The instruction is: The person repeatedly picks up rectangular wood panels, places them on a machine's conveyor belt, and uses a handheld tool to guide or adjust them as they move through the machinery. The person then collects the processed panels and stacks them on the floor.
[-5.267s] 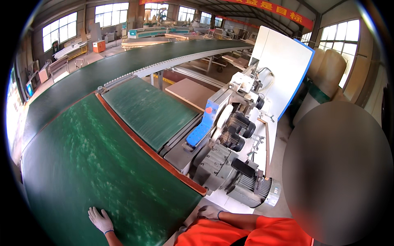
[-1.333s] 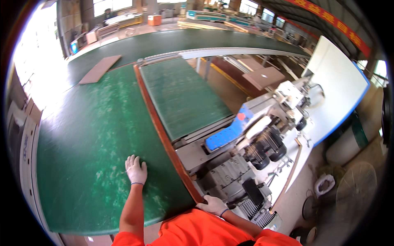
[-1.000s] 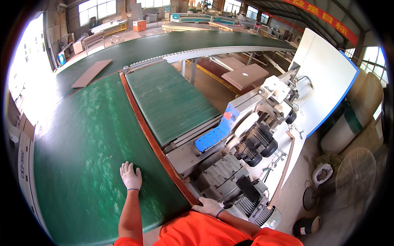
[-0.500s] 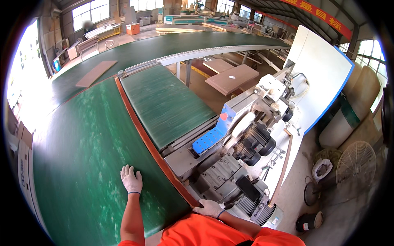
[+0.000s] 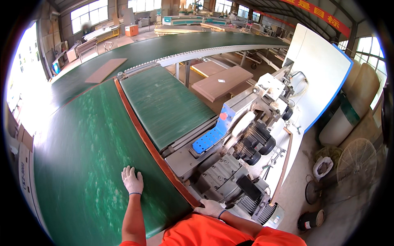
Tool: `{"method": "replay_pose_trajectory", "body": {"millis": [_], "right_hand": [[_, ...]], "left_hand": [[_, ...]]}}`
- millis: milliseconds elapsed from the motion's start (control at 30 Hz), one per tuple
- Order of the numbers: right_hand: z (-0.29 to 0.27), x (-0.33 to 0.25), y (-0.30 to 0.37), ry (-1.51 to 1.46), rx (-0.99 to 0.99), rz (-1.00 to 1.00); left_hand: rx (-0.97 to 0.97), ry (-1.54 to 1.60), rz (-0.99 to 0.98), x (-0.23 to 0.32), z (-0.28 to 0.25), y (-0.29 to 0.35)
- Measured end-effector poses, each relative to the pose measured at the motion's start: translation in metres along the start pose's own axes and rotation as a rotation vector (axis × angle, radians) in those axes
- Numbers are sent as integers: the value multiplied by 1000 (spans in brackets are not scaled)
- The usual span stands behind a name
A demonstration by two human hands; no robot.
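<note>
- While I watch from afar, the left hand (image 5: 133, 181) rests palm-down, fingers slightly spread and holding nothing, on the green conveyor belt (image 5: 78, 164) at lower left.
- The right hand (image 5: 210, 208), lower centre, is at the red-brown edge strip's (image 5: 144, 137) near end; I cannot tell its grip.
- The brown panel (image 5: 106, 70) lies upper left, beyond both hands; I judge its handling not yet begun.
</note>
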State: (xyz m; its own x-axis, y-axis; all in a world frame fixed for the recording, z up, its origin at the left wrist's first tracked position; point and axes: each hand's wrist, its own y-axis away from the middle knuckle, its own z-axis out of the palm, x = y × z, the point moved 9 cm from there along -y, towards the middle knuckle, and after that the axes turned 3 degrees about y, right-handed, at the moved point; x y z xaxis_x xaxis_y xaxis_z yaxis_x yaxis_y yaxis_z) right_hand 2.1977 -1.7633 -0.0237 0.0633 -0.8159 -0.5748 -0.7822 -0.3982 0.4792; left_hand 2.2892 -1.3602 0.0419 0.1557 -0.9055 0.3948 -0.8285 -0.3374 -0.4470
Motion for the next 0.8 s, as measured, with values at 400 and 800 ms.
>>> {"method": "replay_pose_trajectory", "body": {"millis": [400, 800], "right_hand": [[0, 2, 0, 4, -30, -12], [0, -1, -1, -17, -9, -24]], "left_hand": [[-19, 8, -2, 6, 3, -4], [-35, 214, -178, -10, 48, -78]]}}
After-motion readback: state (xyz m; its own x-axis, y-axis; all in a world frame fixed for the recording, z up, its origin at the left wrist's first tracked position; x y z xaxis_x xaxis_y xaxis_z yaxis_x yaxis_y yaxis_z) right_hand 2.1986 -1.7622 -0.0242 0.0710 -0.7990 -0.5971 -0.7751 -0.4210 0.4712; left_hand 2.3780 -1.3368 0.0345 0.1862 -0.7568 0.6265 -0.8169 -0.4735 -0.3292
